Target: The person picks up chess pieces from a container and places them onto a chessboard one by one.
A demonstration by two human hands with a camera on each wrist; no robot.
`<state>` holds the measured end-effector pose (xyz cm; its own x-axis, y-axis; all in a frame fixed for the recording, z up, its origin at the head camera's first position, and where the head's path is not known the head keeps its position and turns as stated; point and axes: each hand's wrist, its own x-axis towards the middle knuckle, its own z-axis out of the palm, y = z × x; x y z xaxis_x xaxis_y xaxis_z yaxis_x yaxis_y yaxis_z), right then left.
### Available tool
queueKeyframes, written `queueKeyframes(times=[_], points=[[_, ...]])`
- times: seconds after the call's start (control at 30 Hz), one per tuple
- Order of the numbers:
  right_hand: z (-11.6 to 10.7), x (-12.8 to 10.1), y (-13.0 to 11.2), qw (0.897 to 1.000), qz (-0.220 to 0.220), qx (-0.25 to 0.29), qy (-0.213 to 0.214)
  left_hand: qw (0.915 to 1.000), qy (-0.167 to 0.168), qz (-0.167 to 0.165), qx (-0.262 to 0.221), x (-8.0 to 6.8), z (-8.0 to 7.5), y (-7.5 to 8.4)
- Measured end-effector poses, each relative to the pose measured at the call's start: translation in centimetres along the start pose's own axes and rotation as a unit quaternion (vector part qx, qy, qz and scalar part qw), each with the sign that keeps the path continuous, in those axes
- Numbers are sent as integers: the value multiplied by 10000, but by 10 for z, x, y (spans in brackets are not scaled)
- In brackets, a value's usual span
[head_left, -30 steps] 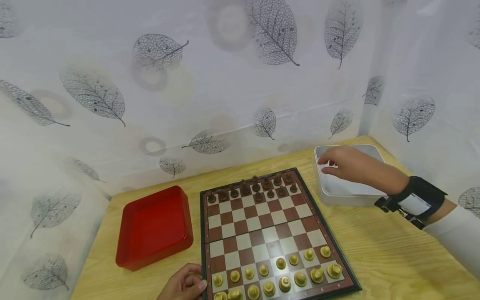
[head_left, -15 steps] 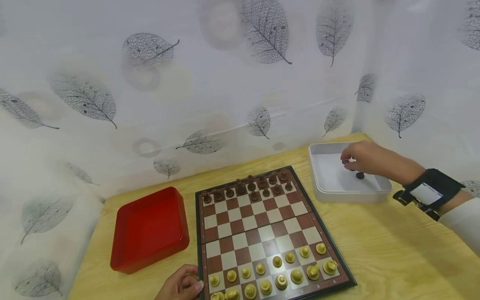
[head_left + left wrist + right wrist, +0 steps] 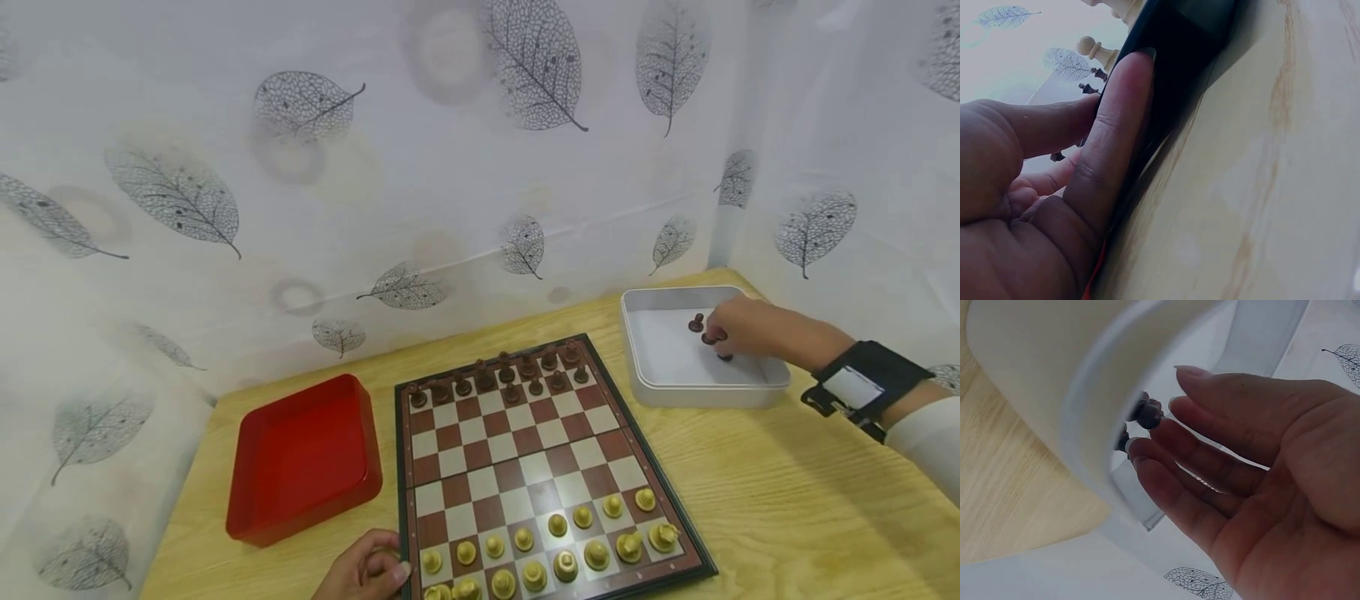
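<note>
My right hand reaches down into a white box at the right. Several dark brown pawns lie there, one of them just left of the fingers. In the right wrist view the fingers are loosely bent, the thumb is apart from them, and a dark pawn shows right at the fingertips. My left hand touches the left edge of a folding chessboard. The left wrist view shows the thumb laid along the board's dark side.
Gold chess pieces stand along the near side of the board, dark brown ones along the far side. Left of the board is a red box. A leaf-patterned curtain hangs behind the wooden table.
My right hand has moved right and deeper into the white box, and pawns in it have come into view. My left hand stays at the board's edge.
</note>
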<state>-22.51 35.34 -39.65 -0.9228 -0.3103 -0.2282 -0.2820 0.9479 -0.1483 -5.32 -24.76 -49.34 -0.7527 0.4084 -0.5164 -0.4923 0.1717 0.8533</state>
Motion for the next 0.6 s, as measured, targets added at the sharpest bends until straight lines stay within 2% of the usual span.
queueKeyframes(times=[0.13, 0.33, 0.6], points=[[6, 0, 5, 10000, -25, -44, -36, 10000, 2, 41, 47, 1, -1, -1], [13, 1, 10, 9992, -226, -236, 208, 10000, 26, 48, 26, 1, -1, -1], [13, 2, 10, 9988, -193, -395, 215, 10000, 68, 26, -36, 0, 0, -1]])
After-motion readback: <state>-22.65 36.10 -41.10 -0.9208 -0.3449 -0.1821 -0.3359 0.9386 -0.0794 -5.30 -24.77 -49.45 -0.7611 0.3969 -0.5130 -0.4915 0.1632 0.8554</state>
